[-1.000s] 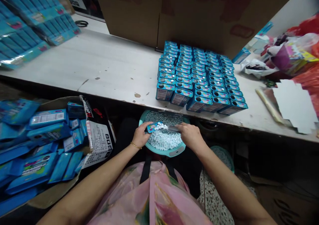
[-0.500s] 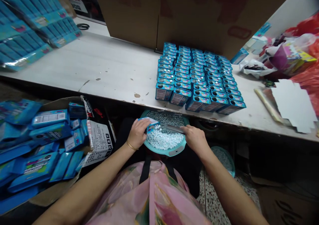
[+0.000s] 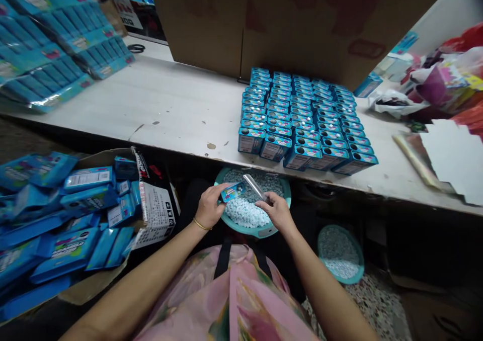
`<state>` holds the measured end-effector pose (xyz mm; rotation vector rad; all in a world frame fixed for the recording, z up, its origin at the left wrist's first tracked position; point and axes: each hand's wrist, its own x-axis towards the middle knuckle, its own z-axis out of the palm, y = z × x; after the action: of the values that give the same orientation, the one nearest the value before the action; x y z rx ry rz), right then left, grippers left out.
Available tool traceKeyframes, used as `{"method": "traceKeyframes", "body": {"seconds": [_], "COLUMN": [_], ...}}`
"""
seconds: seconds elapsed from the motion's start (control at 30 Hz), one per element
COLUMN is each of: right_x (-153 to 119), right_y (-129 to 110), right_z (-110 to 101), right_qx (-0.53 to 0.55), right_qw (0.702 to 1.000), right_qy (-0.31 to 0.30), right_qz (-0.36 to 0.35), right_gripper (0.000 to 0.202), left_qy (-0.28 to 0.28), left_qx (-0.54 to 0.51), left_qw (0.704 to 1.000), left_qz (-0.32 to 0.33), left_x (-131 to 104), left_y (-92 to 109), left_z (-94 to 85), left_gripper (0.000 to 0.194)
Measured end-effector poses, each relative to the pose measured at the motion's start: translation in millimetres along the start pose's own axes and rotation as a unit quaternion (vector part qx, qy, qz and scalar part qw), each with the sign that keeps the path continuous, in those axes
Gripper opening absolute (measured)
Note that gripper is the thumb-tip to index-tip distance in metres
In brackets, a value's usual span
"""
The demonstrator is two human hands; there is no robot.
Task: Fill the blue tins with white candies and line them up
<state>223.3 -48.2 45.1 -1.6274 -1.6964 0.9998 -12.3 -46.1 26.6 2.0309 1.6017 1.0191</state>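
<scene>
The scoop (image 3: pixel 254 187) has angled toward the table (image 3: pixel 188 109), right hand (image 3: pixel 278 211) gripping it, left hand (image 3: pixel 210 206) clamping a blue box (image 3: pixel 233 192).

White table (image 3: pixel 181 109) beneath blue boxes (image 3: pixel 302 124).

Desk (image 3: pixel 188 99): smooth, chipped white surface. Behind it, matt brown cardboard (image 3: pixel 294 24); below it, glossy metal scoop (image 3: pixel 254 187), plastic basin (image 3: pixel 260 231).
</scene>
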Motion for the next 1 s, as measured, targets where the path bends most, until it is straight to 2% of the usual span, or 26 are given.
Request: {"method": "traceKeyframes", "body": {"seconds": [0.07,0.13,0.23,0.3,0.4,0.5,0.57,0.6,0.67,0.73,0.77,0.9,0.93,1.0], "right_x": [1,1,1,0,2,5,8,9,12,16,18,21,20,15], "right_y": [1,-4,-23,-40,-57,-60,-61,-63,-69,-72,-72,-46,-35,-12], "right_z": [4,9,27,42,55,44,27,19,4,-5,-8,-15,-16,-18], "right_qx": [0.031,0.072,0.184,0.235,0.197,0.118,0.069,0.044,0.012,0.033,0.062,0.147,0.137,0.097], "right_qw": [0.999,0.997,0.982,0.971,0.979,0.992,0.998,0.998,0.992,0.985,0.984,0.988,0.989,0.995], "right_qy": [0.022,0.026,0.015,0.022,0.047,0.034,0.0,-0.023,-0.076,-0.107,-0.1,0.023,0.035,0.018], "right_qz": [0.005,0.02,0.048,0.041,0.025,0.023,-0.007,-0.035,-0.098,-0.134,-0.135,-0.053,-0.03,0.007], "right_gripper": [0.035,0.034,0.039,0.047,0.059,0.063,0.058,0.054,0.047,0.041,0.039,0.041,0.042,0.04], "left_qy": [0.006,0.039,0.085,0.084,0.04,0.014,0.02,-0.002,-0.098,-0.181,-0.186,-0.099,-0.086,-0.069], "left_qx": [0.017,0.017,0.004,0.0,-0.009,-0.022,-0.031,-0.043,-0.095,-0.155,-0.174,-0.178,-0.172,-0.157], "left_qw": [1.0,0.999,0.996,0.996,0.997,0.997,0.999,0.999,0.99,0.971,0.967,0.979,0.981,0.985], "left_qz": [0.014,-0.012,-0.03,0.006,0.068,0.069,0.036,0.026,0.03,0.037,0.031,0.003,0.004,0.008], "left_x": [2,3,-1,-8,-19,-17,-4,4,21,33,35,33,33,38], "left_y": [1,3,12,22,35,37,34,32,30,30,31,30,28,21], "left_z": [-3.6,-7.1,-4.9,1.8,9.7,2.7,-8.8,-14.7,-24.4,-30.6,-32.8,-42.2,-45.3,-52.5], "left_gripper": [0.043,0.042,0.042,0.045,0.047,0.042,0.049,0.056,0.058,0.044,0.038,0.037,0.037,0.035]}}
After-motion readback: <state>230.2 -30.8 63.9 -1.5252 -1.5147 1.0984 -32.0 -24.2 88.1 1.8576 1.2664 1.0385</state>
